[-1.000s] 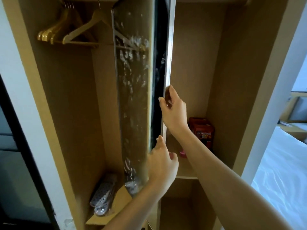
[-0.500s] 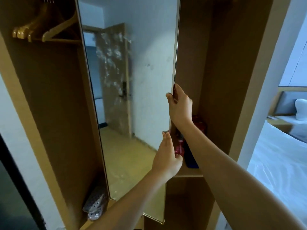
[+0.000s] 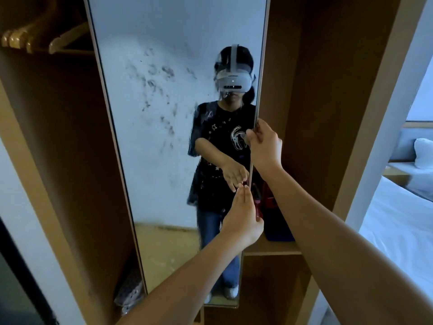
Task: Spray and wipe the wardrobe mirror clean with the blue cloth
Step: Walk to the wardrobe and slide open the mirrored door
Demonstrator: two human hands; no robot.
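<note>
In the middle of the open wardrobe (image 3: 328,113) the mirror (image 3: 164,160) now faces us squarely; half a second ago it was angled, a second ago nearly edge-on, so we have swung it round and its smudged glass is ready for spray. Our right hand (image 3: 264,146) is closed on the mirror's right edge — fingers wrapped round the frame. Our left hand (image 3: 241,214) is flat and empty, fingertips at or just off the glass near that same edge; contact is hard to judge. The blue cloth is not in view — a dark blue thing (image 3: 278,231) on the shelf (image 3: 274,248) behind may be it.
</note>
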